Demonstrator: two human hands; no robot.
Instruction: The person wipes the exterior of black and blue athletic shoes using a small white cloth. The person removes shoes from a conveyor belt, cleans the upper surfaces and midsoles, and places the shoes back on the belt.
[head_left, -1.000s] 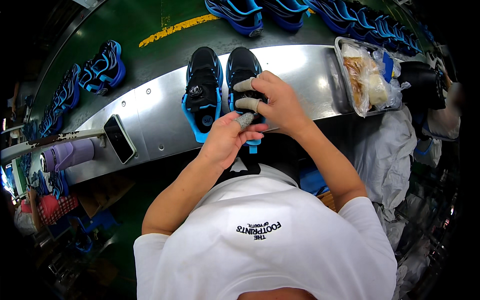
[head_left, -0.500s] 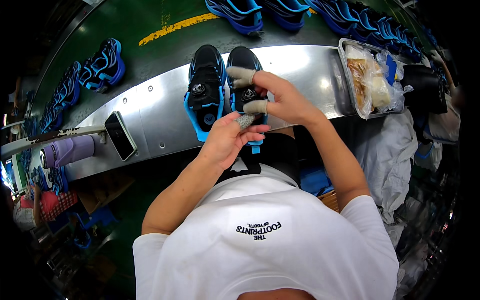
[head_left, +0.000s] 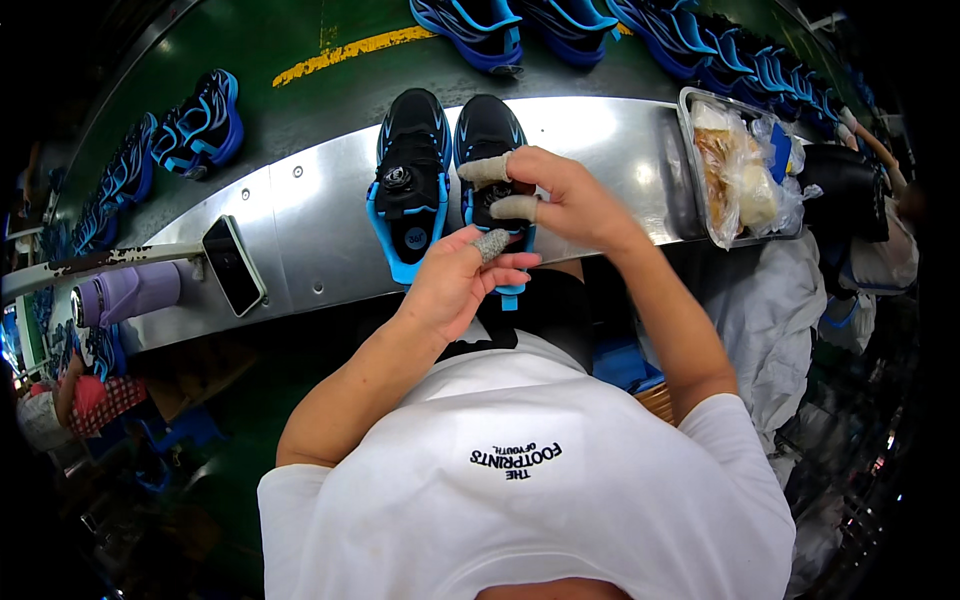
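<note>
A pair of black sneakers with bright blue trim stands on the metal ledge, toes pointing away from me. The left sneaker [head_left: 411, 130] has a round dial [head_left: 397, 177] on its tongue and is untouched. Both hands are at the right sneaker [head_left: 488, 122]. My right hand [head_left: 580, 203], with pale covers on thumb and forefinger, has those two fingers around the middle of its upper, largely hiding the dial there. My left hand [head_left: 452, 282] holds the collar near the heel, its thumb in a grey cover and the other fingers loosely extended. A blue heel tab [head_left: 511, 299] hangs below.
A phone [head_left: 234, 265] and a lilac bottle [head_left: 130, 293] are at the left. To the right, a clear tray [head_left: 690, 130] holds plastic-wrapped items. More sneakers [head_left: 465, 30] line the green surface [head_left: 300, 40] beyond the metal ledge [head_left: 590, 115]. Other people are partly visible at both sides.
My right forefinger and thumb have shifted slightly on the right sneaker, and its dial shows less. The left hand stays almost in place. The whole view has shifted a little.
</note>
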